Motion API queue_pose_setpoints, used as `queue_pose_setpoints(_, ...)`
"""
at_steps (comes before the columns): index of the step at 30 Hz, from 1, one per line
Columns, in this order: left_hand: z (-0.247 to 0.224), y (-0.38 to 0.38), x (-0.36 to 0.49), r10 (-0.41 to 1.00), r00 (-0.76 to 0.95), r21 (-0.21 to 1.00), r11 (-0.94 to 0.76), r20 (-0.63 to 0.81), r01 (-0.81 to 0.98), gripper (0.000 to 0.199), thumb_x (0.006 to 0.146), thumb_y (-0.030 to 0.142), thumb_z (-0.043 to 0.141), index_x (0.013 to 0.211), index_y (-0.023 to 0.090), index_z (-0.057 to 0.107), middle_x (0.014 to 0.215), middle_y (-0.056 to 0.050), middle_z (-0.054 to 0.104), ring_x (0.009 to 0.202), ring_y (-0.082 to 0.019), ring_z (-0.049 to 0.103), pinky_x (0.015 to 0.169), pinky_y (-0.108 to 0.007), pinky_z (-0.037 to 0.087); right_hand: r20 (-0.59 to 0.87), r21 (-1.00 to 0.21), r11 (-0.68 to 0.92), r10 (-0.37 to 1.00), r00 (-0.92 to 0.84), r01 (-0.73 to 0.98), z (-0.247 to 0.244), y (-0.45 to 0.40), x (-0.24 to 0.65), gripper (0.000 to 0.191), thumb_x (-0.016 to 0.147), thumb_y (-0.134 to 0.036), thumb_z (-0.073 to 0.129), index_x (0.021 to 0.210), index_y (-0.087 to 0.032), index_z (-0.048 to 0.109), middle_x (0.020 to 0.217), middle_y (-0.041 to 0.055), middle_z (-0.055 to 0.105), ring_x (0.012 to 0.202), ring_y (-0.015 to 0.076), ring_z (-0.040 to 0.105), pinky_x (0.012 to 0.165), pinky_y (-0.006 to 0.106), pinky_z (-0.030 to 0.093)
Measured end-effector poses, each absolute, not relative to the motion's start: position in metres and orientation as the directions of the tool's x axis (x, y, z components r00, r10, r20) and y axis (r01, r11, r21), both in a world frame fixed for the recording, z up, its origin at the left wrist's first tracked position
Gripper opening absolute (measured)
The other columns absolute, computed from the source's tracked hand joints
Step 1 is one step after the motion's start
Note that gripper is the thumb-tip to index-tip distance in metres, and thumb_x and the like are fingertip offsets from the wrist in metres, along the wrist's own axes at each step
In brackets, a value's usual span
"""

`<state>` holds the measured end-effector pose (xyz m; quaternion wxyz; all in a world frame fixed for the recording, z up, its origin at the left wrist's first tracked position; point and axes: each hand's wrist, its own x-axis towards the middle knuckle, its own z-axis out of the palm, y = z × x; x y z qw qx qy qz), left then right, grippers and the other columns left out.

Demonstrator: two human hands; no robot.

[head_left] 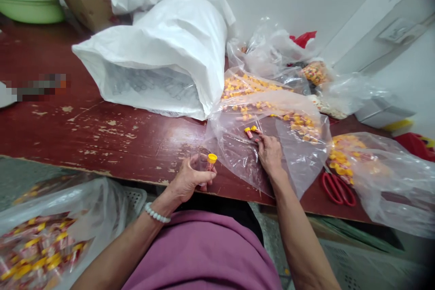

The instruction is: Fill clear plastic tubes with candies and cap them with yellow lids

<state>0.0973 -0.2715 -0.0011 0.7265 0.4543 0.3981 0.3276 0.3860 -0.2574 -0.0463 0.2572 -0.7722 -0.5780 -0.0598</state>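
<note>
My left hand point(193, 176) is closed around a small red-and-white tube with a yellow cap point(212, 158), upright above the table's front edge. Clear plastic, perhaps a small bag, shows beside the tube in the same fingers. My right hand point(270, 152) is at the mouth of a large clear plastic bag point(238, 163). Its fingertips are pinched at a small red-and-white tube, partly hidden by the fingers. Two yellow-capped tubes point(248, 132) lie just beyond those fingertips. Many similar tubes point(251, 86) fill the back of the bag.
A white sack point(163, 50) lies open on the worn red table point(84, 131), with clear packets inside. Red-handled scissors point(337, 189) and another bag of yellow-capped pieces point(370, 167) are at right. Below left sits a bag of packed tubes point(44, 249); a green basin point(32, 9) stands behind.
</note>
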Motion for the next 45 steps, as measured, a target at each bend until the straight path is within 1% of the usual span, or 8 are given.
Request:
queue_pose_setpoints(7, 0.000, -0.273, 0.100, 0.861, 0.431, 0.946, 0.321, -0.270, -0.049, 0.031, 0.056, 0.018, 0.071, 0.083, 0.014, 0.055, 0.074, 0.001, 0.060, 0.051, -0.008, 0.050, 0.037, -0.018, 0.040, 0.360, -0.404, -0.186, 0.868, 0.342, 0.896, -0.031, -0.263, 0.380, 0.028, 0.089, -0.029, 0.046, 0.097, -0.013, 0.068, 0.091, 0.0144, 0.066, 0.087, 0.0257, 0.058, 0.081, 0.041, 0.043)
queue_pose_setpoints(12, -0.005, -0.275, 0.104, 0.895, 0.423, 0.989, 0.141, -0.146, 0.043, 0.029, 0.057, 0.012, 0.065, 0.084, 0.015, 0.054, 0.073, 0.002, 0.059, 0.061, -0.010, 0.054, 0.051, -0.020, 0.045, 0.374, -0.676, 0.202, 0.923, 0.094, 0.709, 0.017, -0.292, 0.317, 0.021, 0.092, -0.033, 0.049, 0.101, -0.021, 0.063, 0.099, 0.0048, 0.065, 0.094, 0.0170, 0.059, 0.082, 0.031, 0.045)
queue_pose_setpoints(18, -0.006, -0.276, 0.100, 0.844, 0.536, 0.976, -0.128, 0.014, 0.176, 0.026, 0.062, 0.006, 0.054, 0.086, 0.015, 0.056, 0.075, 0.002, 0.057, 0.067, -0.010, 0.051, 0.059, -0.021, 0.040, 0.396, -0.600, 0.464, 0.880, -0.263, 0.651, 0.051, -0.307, 0.260, 0.018, 0.092, -0.023, 0.050, 0.101, -0.020, 0.064, 0.094, 0.0061, 0.062, 0.089, 0.0148, 0.058, 0.080, 0.028, 0.048)
queue_pose_setpoints(25, -0.005, -0.278, 0.098, 0.819, 0.571, 0.938, -0.236, 0.052, 0.253, 0.027, 0.064, 0.008, 0.054, 0.090, 0.015, 0.057, 0.075, 0.002, 0.057, 0.066, -0.012, 0.052, 0.059, -0.022, 0.038, 0.346, -0.701, 0.389, 0.919, -0.192, 0.598, 0.049, -0.306, 0.267, 0.024, 0.089, -0.031, 0.054, 0.112, -0.024, 0.060, 0.101, 0.0033, 0.067, 0.092, 0.0156, 0.062, 0.085, 0.032, 0.049)
queue_pose_setpoints(29, 0.000, -0.281, 0.103, 0.791, 0.606, 0.907, -0.311, 0.083, 0.283, 0.019, 0.065, 0.009, 0.053, 0.082, 0.016, 0.057, 0.071, 0.002, 0.057, 0.063, -0.012, 0.051, 0.057, -0.022, 0.037, 0.381, -0.818, 0.299, 0.922, 0.074, 0.491, 0.044, -0.293, 0.264, 0.027, 0.093, -0.035, 0.046, 0.113, -0.024, 0.059, 0.104, 0.0038, 0.066, 0.094, 0.0158, 0.061, 0.086, 0.034, 0.048)
queue_pose_setpoints(34, 0.003, -0.291, 0.112, 0.720, 0.686, 0.881, -0.387, 0.103, 0.273, 0.020, 0.060, 0.005, 0.050, 0.075, 0.015, 0.059, 0.069, 0.000, 0.060, 0.058, -0.012, 0.051, 0.055, -0.023, 0.036, 0.502, -0.686, 0.388, 0.865, 0.015, 0.616, 0.031, -0.276, 0.244, 0.036, 0.088, -0.035, 0.054, 0.123, -0.024, 0.051, 0.107, 0.0062, 0.061, 0.087, 0.0161, 0.058, 0.083, 0.034, 0.049)
queue_pose_setpoints(38, 0.000, -0.290, 0.112, 0.751, 0.657, 0.938, -0.270, 0.063, 0.219, 0.016, 0.060, 0.005, 0.052, 0.073, 0.015, 0.056, 0.065, 0.002, 0.056, 0.057, -0.010, 0.049, 0.053, -0.021, 0.036, 0.542, -0.636, 0.374, 0.839, 0.046, 0.676, 0.022, -0.265, 0.261, 0.028, 0.092, -0.031, 0.048, 0.117, -0.022, 0.056, 0.103, 0.0054, 0.063, 0.091, 0.0155, 0.058, 0.084, 0.031, 0.047)
queue_pose_setpoints(45, -0.006, -0.281, 0.105, 0.809, 0.555, 0.973, 0.230, -0.193, 0.004, 0.025, 0.058, 0.012, 0.064, 0.081, 0.015, 0.056, 0.071, 0.001, 0.059, 0.061, -0.010, 0.055, 0.048, -0.018, 0.042, 0.364, -0.479, -0.091, 0.884, 0.292, 0.873, -0.014, -0.220, 0.354, 0.023, 0.080, -0.019, 0.056, 0.100, -0.019, 0.066, 0.100, 0.0111, 0.064, 0.097, 0.0247, 0.057, 0.088, 0.039, 0.042)
